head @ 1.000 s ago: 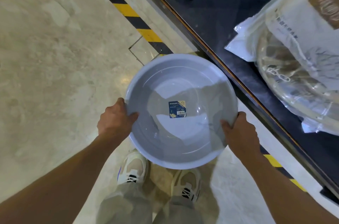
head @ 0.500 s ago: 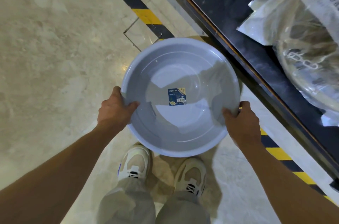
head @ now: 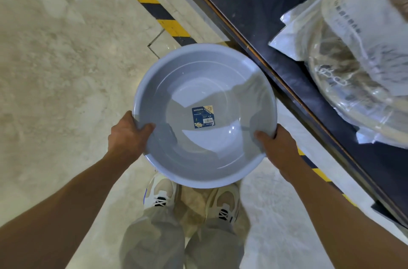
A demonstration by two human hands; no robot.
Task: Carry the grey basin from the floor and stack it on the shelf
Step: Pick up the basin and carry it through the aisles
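— Head view: where is the grey basin at this point?

— Off the floor, held level above the person's shoes. Its far rim sits just beside the front edge of the dark shelf.

— And the grip?

— Left hand is wrapped over the near-left rim, thumb inside. Right hand clamps the near-right rim the same way. Both are closed on the basin, which is empty apart from a blue label.

— So how much is done?

— Pick-up is finished, I'd judge. Placing isn't: the basin hangs over the floor, not the shelf. A bagged bundle fills the shelf's right end; no stack is visible yet.
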